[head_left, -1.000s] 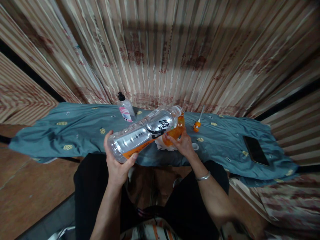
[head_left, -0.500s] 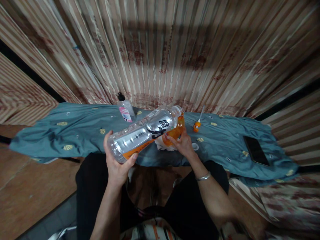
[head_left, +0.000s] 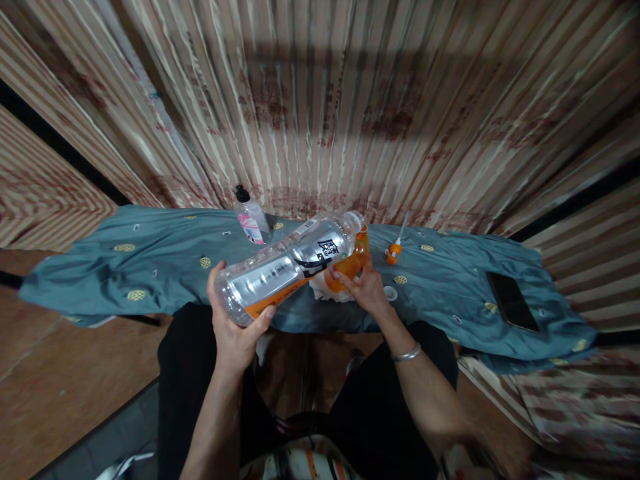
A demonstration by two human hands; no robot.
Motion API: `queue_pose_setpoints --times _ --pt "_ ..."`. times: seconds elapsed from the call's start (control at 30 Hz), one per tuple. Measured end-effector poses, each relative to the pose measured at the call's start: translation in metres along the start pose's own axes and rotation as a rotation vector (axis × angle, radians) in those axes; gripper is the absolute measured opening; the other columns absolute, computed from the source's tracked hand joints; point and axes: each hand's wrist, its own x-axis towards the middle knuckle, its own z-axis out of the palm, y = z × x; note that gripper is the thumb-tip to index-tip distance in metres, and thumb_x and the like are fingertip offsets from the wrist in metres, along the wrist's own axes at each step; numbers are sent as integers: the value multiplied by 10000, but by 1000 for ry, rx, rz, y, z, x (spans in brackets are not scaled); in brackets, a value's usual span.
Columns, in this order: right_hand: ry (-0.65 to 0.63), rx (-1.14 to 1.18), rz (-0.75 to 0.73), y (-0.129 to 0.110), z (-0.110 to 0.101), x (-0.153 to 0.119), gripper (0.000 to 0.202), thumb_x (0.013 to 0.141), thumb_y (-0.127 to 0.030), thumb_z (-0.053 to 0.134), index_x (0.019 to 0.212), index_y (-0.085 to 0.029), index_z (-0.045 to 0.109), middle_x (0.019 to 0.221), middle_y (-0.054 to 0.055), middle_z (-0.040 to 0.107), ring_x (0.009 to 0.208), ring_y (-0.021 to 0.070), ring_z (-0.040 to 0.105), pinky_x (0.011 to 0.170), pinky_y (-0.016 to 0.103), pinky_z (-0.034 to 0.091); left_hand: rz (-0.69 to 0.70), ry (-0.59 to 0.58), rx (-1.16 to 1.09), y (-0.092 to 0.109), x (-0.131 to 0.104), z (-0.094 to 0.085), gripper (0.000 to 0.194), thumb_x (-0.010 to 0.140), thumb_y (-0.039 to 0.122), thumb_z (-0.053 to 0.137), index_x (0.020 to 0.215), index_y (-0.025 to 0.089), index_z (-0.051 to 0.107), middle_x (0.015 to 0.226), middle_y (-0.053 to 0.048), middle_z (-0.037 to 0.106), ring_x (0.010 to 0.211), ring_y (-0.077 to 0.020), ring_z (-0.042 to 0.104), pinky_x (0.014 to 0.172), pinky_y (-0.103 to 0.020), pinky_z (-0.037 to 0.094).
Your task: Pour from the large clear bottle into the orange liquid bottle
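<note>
My left hand (head_left: 239, 333) is wrapped round the base of a large clear plastic bottle (head_left: 287, 263) with a silver and orange label. The bottle is tilted, its neck up and to the right, its mouth at the top of an orange translucent bottle (head_left: 353, 265). My right hand (head_left: 369, 285) grips that orange bottle from the right side. Whether liquid passes between them I cannot tell. Behind the orange bottle's lower part lies a crumpled white tissue (head_left: 330, 291). A white cap (head_left: 391, 293) rests by my right wrist.
An orange pump head with a tube (head_left: 393, 252) lies right of the bottles. A clear pump bottle with a black top (head_left: 253, 221) stands at the back left. A dark phone (head_left: 512, 301) lies at the right on the teal cloth (head_left: 170, 267). Striped curtains hang behind.
Both hands and both bottles hold almost the same position. My left leg has shifted slightly to the right.
</note>
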Motion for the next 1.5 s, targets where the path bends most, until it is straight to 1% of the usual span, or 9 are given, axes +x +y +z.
queue_pose_setpoints --times 0.17,0.3,0.47,0.7,0.83,0.97,1.07,1.3,1.5 --pt "3 1 -2 0 0 0 798 850 -684 744 1422 -162 547 1230 189 780 1099 388 782 948 536 627 -17 -2 -12 1 0 0 1030 671 638 888 1514 213 477 1272 -123 604 1101 -291 674 1022 -462 554" --pt "2 -10 0 0 0 0 799 840 -688 748 1407 -159 552 1233 194 775 1102 392 780 945 531 626 3 -5 -16 -1 -1 -1 1020 685 614 895 1526 208 484 1292 -131 602 1112 -297 677 1041 -471 545" --pt "-14 -12 -1 0 0 0 807 849 -667 744 1425 -141 537 1246 209 763 1130 397 769 974 542 616 10 0 -20 -1 -1 -1 1030 688 630 889 1533 201 485 1301 -135 603 1141 -310 673 1069 -487 532" --pt "-11 -11 12 -2 -1 1 765 837 -670 751 1379 -163 564 1233 195 775 1110 393 776 959 539 622 -12 4 -7 0 -1 1 1043 674 655 883 1524 202 481 1267 -125 623 1107 -299 687 1029 -468 557" --pt "6 2 -6 -2 0 0 780 848 -699 725 1384 -156 564 1220 192 783 1095 386 781 950 534 626 10 9 -3 1 -1 0 1017 670 635 891 1500 201 495 1259 -124 621 1104 -290 683 1018 -452 560" --pt "9 6 8 -2 0 0 777 831 -710 736 1370 -174 576 1193 178 795 1059 391 790 910 528 636 4 4 4 0 -1 0 1022 672 643 887 1503 203 487 1268 -125 612 1136 -302 673 1034 -466 551" --pt "1 2 18 -2 -1 1 785 822 -708 745 1366 -168 577 1199 188 791 1065 401 788 916 536 634 -4 7 8 0 -1 0 1033 664 652 887 1506 206 486 1292 -131 603 1172 -318 663 1055 -480 540" --pt "4 -6 18 -1 1 1 789 825 -719 733 1363 -165 572 1245 203 767 1118 405 769 956 545 618 -13 -5 -15 -2 -1 0 1053 665 630 898 1526 202 469 1304 -136 612 1131 -299 678 1035 -458 551" --pt "10 -19 16 1 2 1 795 824 -721 731 1365 -158 576 1209 193 781 1061 395 783 920 540 630 -34 -8 -14 -4 -2 0 1071 655 649 890 1531 208 460 1313 -132 611 1143 -303 679 1036 -456 552"
